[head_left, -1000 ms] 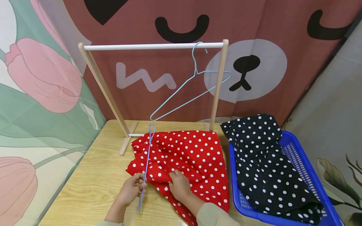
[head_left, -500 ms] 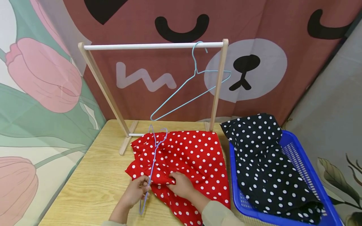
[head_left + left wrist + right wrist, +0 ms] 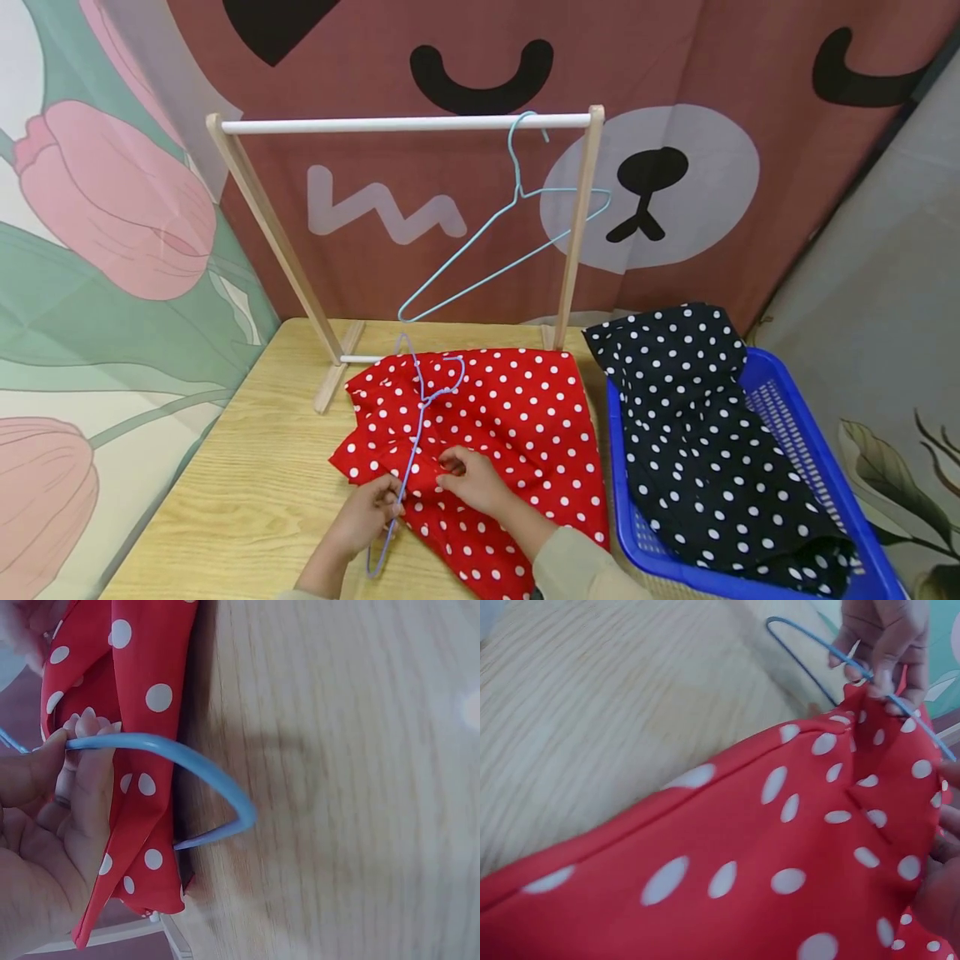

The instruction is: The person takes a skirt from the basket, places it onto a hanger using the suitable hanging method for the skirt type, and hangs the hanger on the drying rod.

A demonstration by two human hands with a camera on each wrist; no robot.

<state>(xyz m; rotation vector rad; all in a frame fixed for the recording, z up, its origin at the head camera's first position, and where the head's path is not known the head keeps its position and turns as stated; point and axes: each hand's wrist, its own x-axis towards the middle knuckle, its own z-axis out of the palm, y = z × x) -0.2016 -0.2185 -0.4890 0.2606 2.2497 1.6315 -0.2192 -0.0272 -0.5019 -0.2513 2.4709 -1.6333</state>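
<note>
A red garment [image 3: 536, 433] with white polka dots lies crumpled on the wooden table; its exact kind cannot be made out. Over its left side, my left hand [image 3: 362, 518] pinches a lavender clothes hanger [image 3: 415, 446] by its lower arm, between thumb and fingers. The hook end points away from me, above the fabric. My right hand [image 3: 476, 483] is just right of the hanger and holds a raised fold of the garment by thumb and fingertips. In the left wrist view, the hanger's rounded end [image 3: 244, 814] sticks out past the cloth [image 3: 154, 697].
Behind the garment stands a wooden rack with a white rail [image 3: 360, 126]. A light blue hanger [image 3: 480, 229] hangs from it, near the right post [image 3: 581, 225]. To the right, a blue plastic basket [image 3: 795, 425] holds a black polka-dot garment [image 3: 697, 450].
The hanger has turned from nearly edge-on to show its hook and arms, shifting right over the garment. My left hand has moved slightly right, and the right hand's fingers have shifted on the fabric.
</note>
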